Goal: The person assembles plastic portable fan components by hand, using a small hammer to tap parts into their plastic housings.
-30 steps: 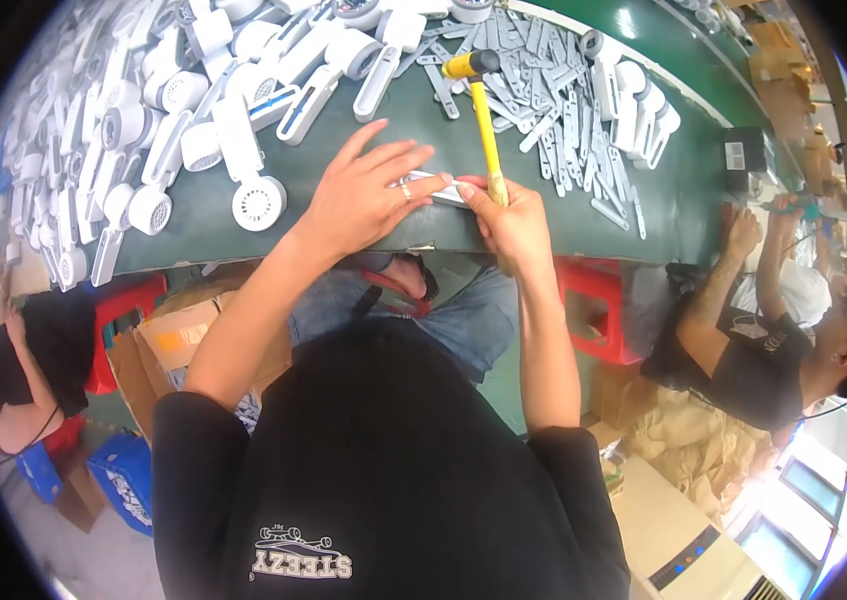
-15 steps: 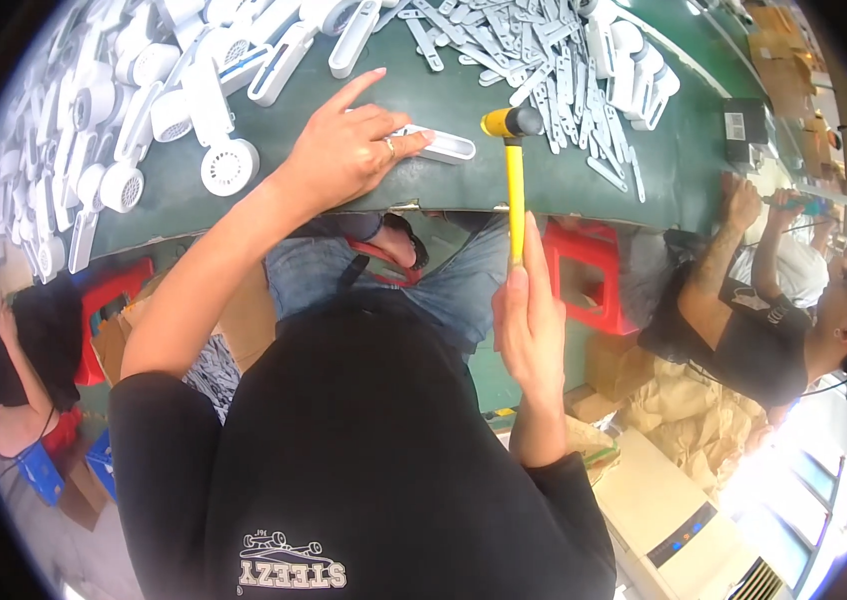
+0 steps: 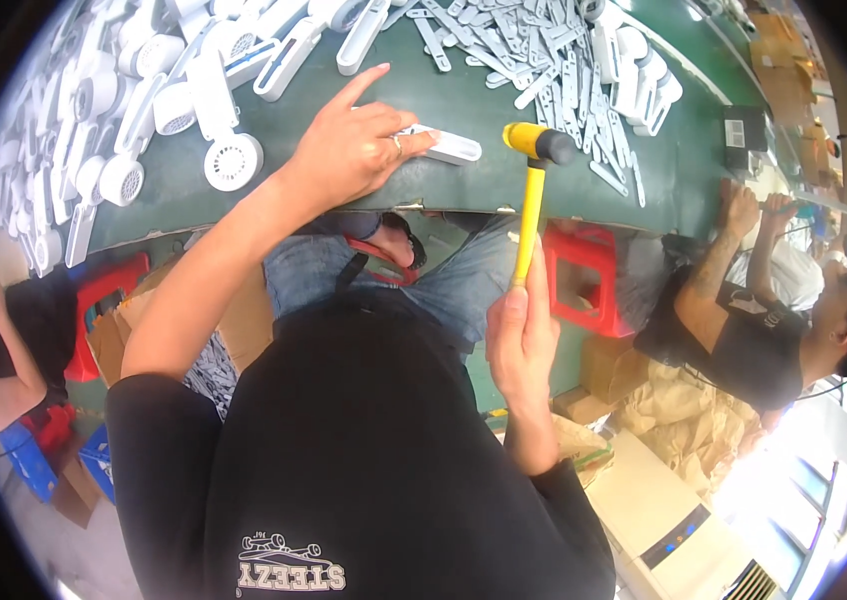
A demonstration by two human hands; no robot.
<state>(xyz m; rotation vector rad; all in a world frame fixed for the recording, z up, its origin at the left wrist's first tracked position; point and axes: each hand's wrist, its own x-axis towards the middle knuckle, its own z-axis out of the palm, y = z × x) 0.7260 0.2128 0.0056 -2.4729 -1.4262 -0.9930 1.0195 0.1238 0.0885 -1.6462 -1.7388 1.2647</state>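
Steadying of a handle (image 3: 456,148) beneath the left hand (image 3: 356,142) is shown, with a mallet (image 3: 533,205) held ready in the right hand (image 3: 524,345); the step is judged to be one of tapping the handle, seen between contacts. The left hand is laid palm down, its index finger extended away from the work and its other fingers brought over the near end of the handle. Whether the handle is pinched or merely pressed cannot be told, since the thumb and that end are hidden. The rounded far end is left exposed to the right of the fingertips, and the handle is lying on the green bench (image 3: 489,190), close to its front edge. The right hand is wrapped around the lower shaft of the mallet, with the thumb set along it. The mallet head is seen just beside the exposed end but apart from it, the yellow face being turned toward the handle and the black face away. By judgement, firm steadying is called for by a further blow, with the fingertips kept clear of the face. Beyond the hands, grey strips (image 3: 571,92) are heaped at the back of the bench, and white fans (image 3: 234,160) are massed to the left.
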